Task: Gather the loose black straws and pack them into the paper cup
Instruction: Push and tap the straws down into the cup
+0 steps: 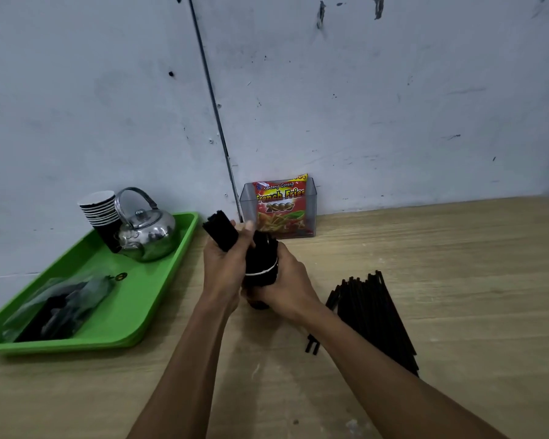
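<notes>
My left hand (223, 264) grips a thick bundle of black straws (220, 230) whose ends stick up and to the left above my fingers. My right hand (287, 288) is wrapped round a black paper cup (262, 270) with a white rim; black straws stand in it. The two hands are side by side and touching, above the wooden table (425, 248). A pile of loose black straws (373, 315) lies flat on the table to the right of my right forearm, partly hidden by it.
A green tray (159, 280) at the left holds a stack of paper cups (100, 213), a steel kettle (148, 231) and a clear bag with dark contents (57, 308). A clear box with a French Fries snack packet (279, 207) stands against the grey wall.
</notes>
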`<state>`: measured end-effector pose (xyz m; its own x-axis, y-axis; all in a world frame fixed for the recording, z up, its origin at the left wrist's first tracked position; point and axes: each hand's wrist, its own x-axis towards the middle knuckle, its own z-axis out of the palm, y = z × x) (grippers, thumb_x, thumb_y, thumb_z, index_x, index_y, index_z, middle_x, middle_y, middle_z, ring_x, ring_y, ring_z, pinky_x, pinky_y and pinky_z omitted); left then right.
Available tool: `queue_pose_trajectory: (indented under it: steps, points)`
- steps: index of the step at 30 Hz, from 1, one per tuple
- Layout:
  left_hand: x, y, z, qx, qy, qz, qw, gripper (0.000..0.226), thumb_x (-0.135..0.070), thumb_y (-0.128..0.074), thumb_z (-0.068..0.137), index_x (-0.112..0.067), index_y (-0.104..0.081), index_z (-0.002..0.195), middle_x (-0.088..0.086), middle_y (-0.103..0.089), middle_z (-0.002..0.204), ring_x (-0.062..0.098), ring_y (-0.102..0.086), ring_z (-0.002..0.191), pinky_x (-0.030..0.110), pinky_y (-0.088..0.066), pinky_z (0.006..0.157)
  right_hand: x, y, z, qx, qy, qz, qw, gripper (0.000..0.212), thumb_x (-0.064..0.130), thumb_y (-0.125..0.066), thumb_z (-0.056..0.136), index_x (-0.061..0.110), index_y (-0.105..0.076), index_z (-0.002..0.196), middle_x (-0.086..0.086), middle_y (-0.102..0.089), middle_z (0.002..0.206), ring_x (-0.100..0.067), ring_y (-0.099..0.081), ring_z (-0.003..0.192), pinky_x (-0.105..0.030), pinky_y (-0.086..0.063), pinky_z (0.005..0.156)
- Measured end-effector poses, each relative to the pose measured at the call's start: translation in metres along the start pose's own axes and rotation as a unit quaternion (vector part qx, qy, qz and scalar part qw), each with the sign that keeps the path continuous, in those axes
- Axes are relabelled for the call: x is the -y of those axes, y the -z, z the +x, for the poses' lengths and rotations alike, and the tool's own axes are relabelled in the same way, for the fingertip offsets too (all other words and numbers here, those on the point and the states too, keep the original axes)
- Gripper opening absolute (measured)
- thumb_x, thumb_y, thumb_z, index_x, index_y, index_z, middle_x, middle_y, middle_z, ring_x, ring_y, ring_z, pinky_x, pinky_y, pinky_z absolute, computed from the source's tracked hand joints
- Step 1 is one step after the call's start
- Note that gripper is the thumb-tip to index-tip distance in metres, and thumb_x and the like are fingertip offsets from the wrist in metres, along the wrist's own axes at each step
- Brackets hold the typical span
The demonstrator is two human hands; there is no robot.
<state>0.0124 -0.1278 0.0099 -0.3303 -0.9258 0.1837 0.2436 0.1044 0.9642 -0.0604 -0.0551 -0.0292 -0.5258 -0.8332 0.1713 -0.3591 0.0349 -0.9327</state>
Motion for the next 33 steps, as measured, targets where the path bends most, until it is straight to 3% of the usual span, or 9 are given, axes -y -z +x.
queue_pose_trajectory:
  steps: [4,8,17,20,22,24,27,29,33]
  points:
    - [-0.003,0.004,0.003,0.041,0.005,0.07,0.997,0.02,-0.01,-0.075,0.083,-0.015,-0.06,0.072,-0.01,-0.068,0.062,-0.006,-0.065,0.059,0.011,-0.048,0.057,-0.002,0.0,0.001,-0.002,0.0,0.004,1.0,0.079,0.022,-0.085,0.061,0.023,-0.049,0.13,0.006,-0.068,0.112,-0.015,-0.066,0.102,-0.039,-0.058,0.086]
    - [-0.007,0.008,0.002,0.069,0.015,0.102,0.992,0.019,-0.008,-0.083,0.073,-0.007,-0.065,0.078,0.003,-0.07,0.075,-0.001,-0.068,0.06,0.011,-0.05,0.053,-0.001,0.0,0.002,-0.004,-0.004,0.002,1.0,0.081,0.026,-0.086,0.058,0.024,-0.05,0.13,0.007,-0.069,0.113,-0.015,-0.066,0.104,-0.04,-0.057,0.087]
    - [-0.02,0.017,0.002,0.109,-0.008,0.109,0.988,0.026,-0.024,-0.08,0.077,-0.009,-0.066,0.093,-0.009,-0.07,0.076,-0.008,-0.066,0.065,0.007,-0.048,0.056,0.0,-0.001,0.003,-0.011,-0.009,-0.008,1.0,0.084,0.024,-0.088,0.056,0.021,-0.05,0.13,0.005,-0.067,0.117,-0.019,-0.063,0.108,-0.041,-0.056,0.09]
    - [-0.022,0.018,0.008,0.12,-0.016,0.173,0.977,0.026,-0.038,-0.065,0.091,-0.013,-0.064,0.094,-0.004,-0.067,0.084,0.001,-0.065,0.075,0.018,-0.051,0.066,0.001,0.0,0.003,-0.013,-0.008,-0.014,1.0,0.084,0.021,-0.089,0.055,0.019,-0.051,0.13,0.004,-0.067,0.118,-0.019,-0.062,0.109,-0.04,-0.055,0.091]
    - [-0.018,0.021,0.014,0.154,-0.006,0.249,0.956,0.029,-0.044,-0.056,0.094,-0.017,-0.064,0.102,0.003,-0.068,0.105,0.012,-0.065,0.098,0.03,-0.054,0.086,0.001,0.0,0.003,-0.011,-0.009,-0.013,1.0,0.082,0.019,-0.089,0.056,0.019,-0.052,0.129,0.004,-0.067,0.116,-0.019,-0.063,0.109,-0.04,-0.055,0.092]
    - [-0.018,0.024,0.015,0.189,0.013,0.275,0.943,0.032,-0.045,-0.053,0.095,-0.02,-0.063,0.112,0.008,-0.064,0.119,0.016,-0.062,0.109,0.031,-0.051,0.092,0.002,0.001,0.003,-0.001,-0.007,-0.011,1.0,0.083,0.019,-0.089,0.056,0.019,-0.05,0.13,0.004,-0.066,0.117,-0.018,-0.062,0.11,-0.038,-0.055,0.092]
    - [-0.02,0.025,0.01,0.208,-0.002,0.25,0.946,0.026,-0.033,-0.049,0.101,-0.014,-0.064,0.109,0.004,-0.068,0.108,0.009,-0.064,0.098,0.017,-0.051,0.079,0.006,0.004,0.001,0.023,0.004,-0.016,1.0,0.087,0.016,-0.088,0.06,0.021,-0.043,0.134,0.004,-0.064,0.118,-0.017,-0.061,0.109,-0.029,-0.053,0.086]
    - [-0.02,0.023,0.006,0.192,-0.012,0.225,0.955,0.025,-0.033,-0.043,0.103,-0.021,-0.064,0.098,-0.004,-0.069,0.094,0.003,-0.064,0.089,0.01,-0.05,0.07,0.008,0.007,0.0,0.03,0.015,-0.018,0.999,0.088,0.016,-0.088,0.06,0.023,-0.041,0.134,0.005,-0.064,0.116,-0.016,-0.061,0.106,-0.027,-0.053,0.082]
    - [-0.019,0.018,0.002,0.158,-0.008,0.16,0.974,0.033,-0.037,-0.033,0.105,-0.019,-0.06,0.099,-0.011,-0.06,0.082,-0.022,-0.056,0.058,-0.001,-0.042,0.055,0.01,0.012,-0.002,0.031,0.02,-0.017,0.999,0.09,0.018,-0.089,0.06,0.023,-0.04,0.136,0.006,-0.061,0.119,-0.015,-0.059,0.109,-0.027,-0.051,0.086]
